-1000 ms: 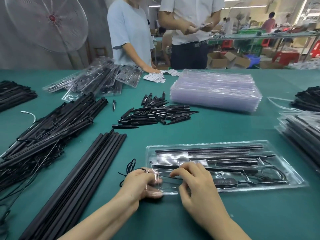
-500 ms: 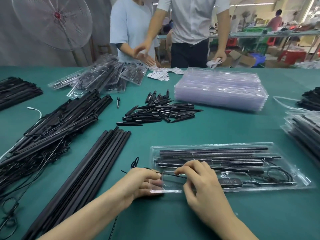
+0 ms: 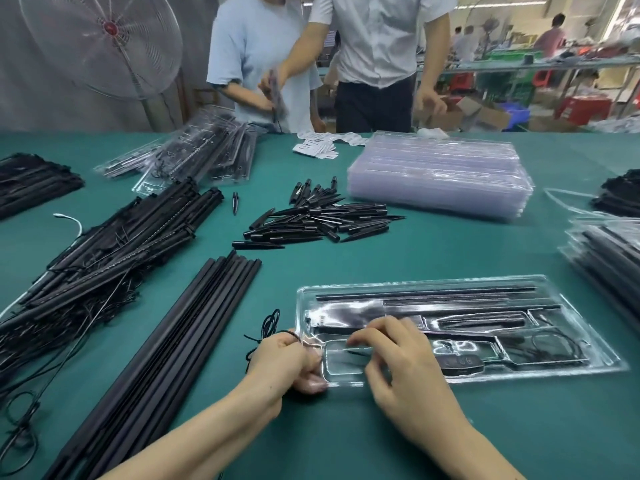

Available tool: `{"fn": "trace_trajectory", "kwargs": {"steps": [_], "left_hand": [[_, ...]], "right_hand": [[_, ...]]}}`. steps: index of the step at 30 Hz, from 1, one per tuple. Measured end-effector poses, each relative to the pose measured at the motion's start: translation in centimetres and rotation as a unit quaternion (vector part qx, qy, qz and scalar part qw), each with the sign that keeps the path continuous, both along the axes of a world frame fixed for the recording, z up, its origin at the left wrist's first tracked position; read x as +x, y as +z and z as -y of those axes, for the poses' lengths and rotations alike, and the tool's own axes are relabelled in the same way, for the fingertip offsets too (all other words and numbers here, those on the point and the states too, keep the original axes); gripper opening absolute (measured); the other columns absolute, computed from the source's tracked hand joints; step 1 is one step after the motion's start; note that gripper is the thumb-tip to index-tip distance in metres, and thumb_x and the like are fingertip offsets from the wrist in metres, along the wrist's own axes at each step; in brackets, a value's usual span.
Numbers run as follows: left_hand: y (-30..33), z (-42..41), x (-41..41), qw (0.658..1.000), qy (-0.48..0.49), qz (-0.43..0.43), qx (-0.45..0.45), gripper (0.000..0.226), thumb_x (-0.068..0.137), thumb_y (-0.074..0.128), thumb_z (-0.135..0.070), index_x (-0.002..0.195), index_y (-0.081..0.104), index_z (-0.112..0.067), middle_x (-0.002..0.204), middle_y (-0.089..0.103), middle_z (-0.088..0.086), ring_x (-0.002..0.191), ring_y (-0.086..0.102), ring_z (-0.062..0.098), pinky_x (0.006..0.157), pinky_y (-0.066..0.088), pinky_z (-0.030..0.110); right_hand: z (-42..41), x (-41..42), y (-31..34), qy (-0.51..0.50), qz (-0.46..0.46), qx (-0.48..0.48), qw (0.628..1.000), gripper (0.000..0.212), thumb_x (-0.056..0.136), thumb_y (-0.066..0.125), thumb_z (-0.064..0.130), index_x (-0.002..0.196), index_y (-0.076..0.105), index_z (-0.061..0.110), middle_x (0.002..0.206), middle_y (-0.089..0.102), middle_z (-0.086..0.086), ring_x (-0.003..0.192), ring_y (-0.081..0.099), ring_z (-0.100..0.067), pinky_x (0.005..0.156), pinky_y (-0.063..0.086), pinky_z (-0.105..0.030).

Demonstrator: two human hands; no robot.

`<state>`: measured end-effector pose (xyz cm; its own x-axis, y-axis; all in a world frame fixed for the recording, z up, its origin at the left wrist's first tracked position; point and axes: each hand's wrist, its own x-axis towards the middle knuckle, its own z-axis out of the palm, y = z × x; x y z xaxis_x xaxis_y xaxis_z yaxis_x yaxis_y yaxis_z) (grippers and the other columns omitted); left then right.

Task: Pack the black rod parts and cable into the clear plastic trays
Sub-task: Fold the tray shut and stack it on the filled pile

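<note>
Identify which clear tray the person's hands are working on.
The single tray lying flat near the table's front edge, part-filled with black rods. Both the left hand and right hand rest at its left end; the empty stack lies untouched behind.

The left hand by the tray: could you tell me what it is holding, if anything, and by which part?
The left hand grips a thin black cord by one end; the loose loops trail past the clear tray.
</note>
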<state>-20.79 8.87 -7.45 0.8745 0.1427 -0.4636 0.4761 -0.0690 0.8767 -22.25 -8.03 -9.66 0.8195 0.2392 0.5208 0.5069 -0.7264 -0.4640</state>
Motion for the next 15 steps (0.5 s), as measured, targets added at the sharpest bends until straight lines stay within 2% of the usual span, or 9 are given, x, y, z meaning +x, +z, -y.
{"fn": "trace_trajectory", "kwargs": {"steps": [2, 6, 10, 13, 15], "left_hand": [[-0.1, 0.1, 0.1, 1.0, 0.0, 0.002, 0.007, 0.013, 0.085, 0.054, 0.012, 0.078, 0.056, 0.001, 0.064, 0.057, 0.013, 0.04, 0.055, 0.024, 0.041, 0.049, 0.023], [0.6, -0.4, 0.0, 0.998, -0.062, -0.003, -0.028, 0.005, 0.09, 0.058, 0.004, 0.087, 0.058, 0.0, 0.064, 0.063, 0.007, 0.044, 0.06, 0.014, 0.046, 0.049, 0.02], [0.8, -0.8, -0.4, 0.996, -0.067, -0.001, -0.056, 0.009, 0.087, 0.06, 0.005, 0.094, 0.062, -0.002, 0.087, 0.071, 0.015, 0.052, 0.065, 0.017, 0.053, 0.054, 0.023], [0.5, -0.8, -0.8, 0.995, -0.073, 0.005, -0.062, 0.011, 0.09, 0.059, -0.002, 0.101, 0.059, -0.004, 0.091, 0.074, 0.013, 0.054, 0.065, 0.016, 0.067, 0.059, 0.03], [0.2, -0.7, -1.0, 0.995, -0.084, 0.017, -0.048, 0.012, 0.093, 0.058, -0.011, 0.103, 0.059, -0.005, 0.088, 0.075, 0.007, 0.058, 0.064, 0.014, 0.068, 0.059, 0.029]], "right_hand": [[0.0, 0.1, -0.1, -0.003, 0.005, 0.001, 1.0, 0.03, 0.069, 0.054, 0.001, 0.089, 0.068, 0.019, 0.088, 0.058, 0.006, 0.078, 0.05, -0.016, 0.069, 0.048, -0.037], [0.1, 0.1, 0.1, -0.003, 0.003, -0.005, 1.0, 0.028, 0.072, 0.054, 0.002, 0.091, 0.068, 0.017, 0.089, 0.059, 0.005, 0.079, 0.052, -0.018, 0.07, 0.049, -0.038], [0.3, 0.1, 0.8, 0.002, -0.016, 0.007, 1.0, 0.022, 0.085, 0.05, 0.013, 0.098, 0.067, 0.019, 0.093, 0.063, 0.009, 0.085, 0.056, -0.016, 0.078, 0.047, -0.036], [1.3, 0.5, 1.5, -0.028, -0.038, 0.039, 0.998, 0.032, 0.092, 0.043, 0.027, 0.115, 0.064, 0.022, 0.109, 0.064, 0.013, 0.103, 0.056, -0.008, 0.092, 0.039, -0.028], [1.9, 1.1, 1.8, -0.045, -0.042, -0.004, 0.998, 0.043, 0.094, 0.037, 0.036, 0.13, 0.057, 0.023, 0.131, 0.056, 0.009, 0.123, 0.047, -0.008, 0.104, 0.029, -0.024]]}}
